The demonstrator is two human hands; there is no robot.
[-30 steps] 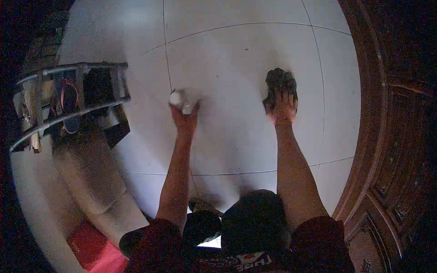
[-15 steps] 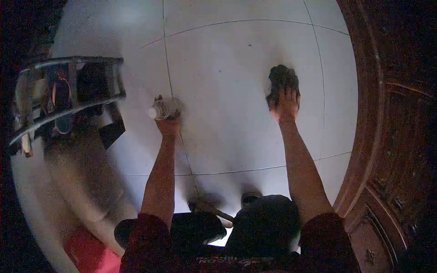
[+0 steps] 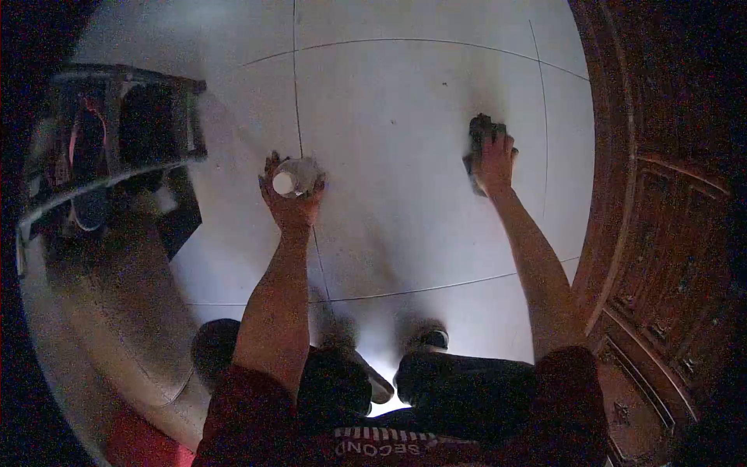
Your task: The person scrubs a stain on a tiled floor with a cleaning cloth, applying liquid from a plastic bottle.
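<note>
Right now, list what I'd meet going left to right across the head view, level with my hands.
Rack with metal-looking rails → clear bottle in the left hand → dark cloth under the right hand → carved wooden furniture.

The one camera sits on my head, looking forward and steeply down past the chest of my shirt (image 3: 389, 455) to the floor (image 3: 389, 179). It is near enough to show both my forearms (image 3: 272, 319) whole, with my left hand (image 3: 294, 210) and right hand (image 3: 496, 165) above mid-height. Its wide view bends straight lines, taking in a rack (image 3: 109, 183) at the left edge and carved wooden furniture (image 3: 650, 233) at the right.
</note>
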